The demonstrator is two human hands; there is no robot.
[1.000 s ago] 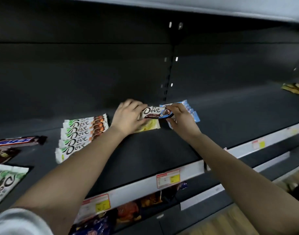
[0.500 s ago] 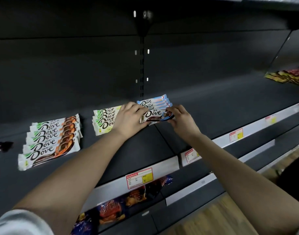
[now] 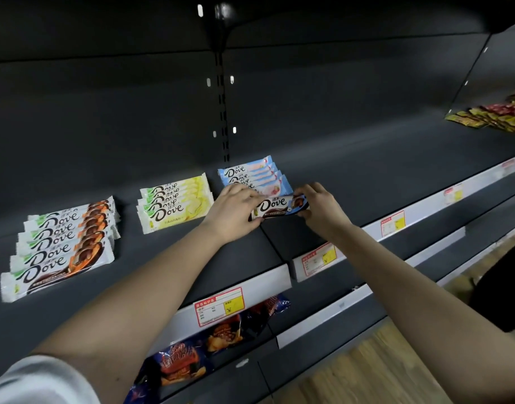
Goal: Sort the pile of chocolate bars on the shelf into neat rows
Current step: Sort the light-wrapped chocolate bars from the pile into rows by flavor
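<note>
as the bar is pinched at both ends, neither hand is nearer: left hand [image 3: 233,211] has thumb and curled fingers on the left end, right hand [image 3: 323,211] has curled fingertips on the right end. dark-and-blue dove bar [image 3: 276,207] sits between them, long axis left-right, right end a bit higher, roughly parallel to the shelf front. it lies just in front of the light blue row [image 3: 255,176] and overlaps that row's front bar in view. cannot tell if it touches the shelf [image 3: 367,182] or hangs just above it.

judgement: the wrapper differs from the light blue ones, so it likely needs its own spot. bare shelf lies to the right and front of that row.

to the left, a yellow row [image 3: 174,204] and further left an orange row [image 3: 66,240], each overlapped front to back, apart from one another.

surface is dark, flat metal with a seam under the hands. a white price rail [image 3: 262,279] with red-yellow tags runs along the front. snack bags [image 3: 221,333] below, red and yellow packets [image 3: 495,118] far right, wood floor [image 3: 367,371] under.
</note>
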